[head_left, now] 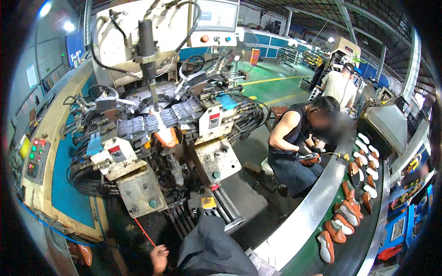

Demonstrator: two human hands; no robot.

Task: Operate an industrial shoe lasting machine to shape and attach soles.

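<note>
At the lower edge, left of my dark-clad leg, is my left hand [159, 259]. Its fingers close round the lower end of a thin red stick [145, 231], which points up toward the machine's left metal box [142, 192]. Above my knee stands a large shoe-making machine [146, 39] with a vertical ram, hoses and rows of grey metal plates. An orange-brown shoe [166, 138] with a pale underside sits in the middle of its clamps, away from my hand. My right hand does not show.
On my right a curved conveyor [294, 230] carries several brown shoes [326, 247] and white-soled pieces. Beside it a seated person [294, 138] wearing dark gloves works on a shoe. Left is a control panel [37, 161]. A yellow-topped pedal [208, 203] lies by my foot.
</note>
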